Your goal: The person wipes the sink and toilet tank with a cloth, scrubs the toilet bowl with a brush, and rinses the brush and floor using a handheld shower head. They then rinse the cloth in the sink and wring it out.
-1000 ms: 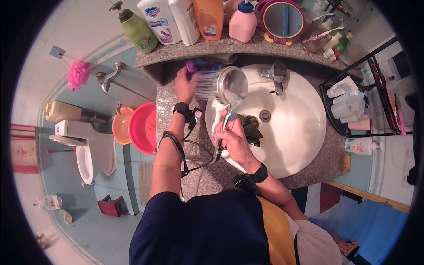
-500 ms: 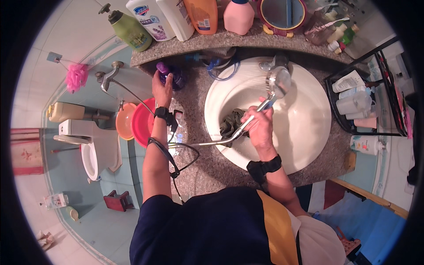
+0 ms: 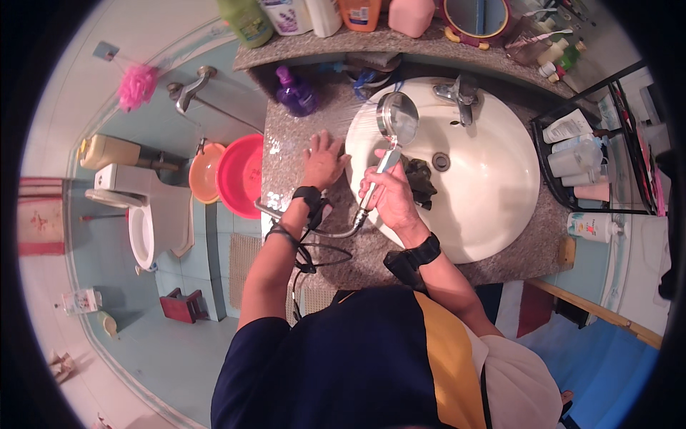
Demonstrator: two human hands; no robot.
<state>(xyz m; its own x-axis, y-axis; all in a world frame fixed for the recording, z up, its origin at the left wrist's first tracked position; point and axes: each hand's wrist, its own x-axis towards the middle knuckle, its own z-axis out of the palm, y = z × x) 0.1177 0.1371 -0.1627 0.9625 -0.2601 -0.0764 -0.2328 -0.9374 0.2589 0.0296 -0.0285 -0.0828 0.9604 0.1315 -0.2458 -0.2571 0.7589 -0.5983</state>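
Note:
My right hand (image 3: 391, 194) is wrapped round the handle of a chrome shower head (image 3: 399, 120), held over the left rim of a white oval sink (image 3: 493, 214). Fine streams of water fan out leftward from its face, over the granite counter (image 3: 289, 146). On that wet counter, left of the sink, my left hand (image 3: 324, 163) rests with fingers spread. A dark, crumpled cloth (image 3: 420, 182) lies inside the sink, partly behind my right hand. The metal hose (image 3: 339, 234) runs below my left wrist. Beyond my left hand stands a purple pump bottle (image 3: 296, 99).
Red (image 3: 243, 175) and orange (image 3: 205, 171) basins sit left of the counter. A shelf (image 3: 336, 51) with several bottles runs along the back. The faucet (image 3: 463, 100) rises at the sink's far edge. A black rack (image 3: 543, 168) stands right. Black cables hang from my left wrist.
My left hand has let go of the purple bottle and come down flat on the counter. The shower head has moved left, its face turned leftward. The whole view has shifted slightly.

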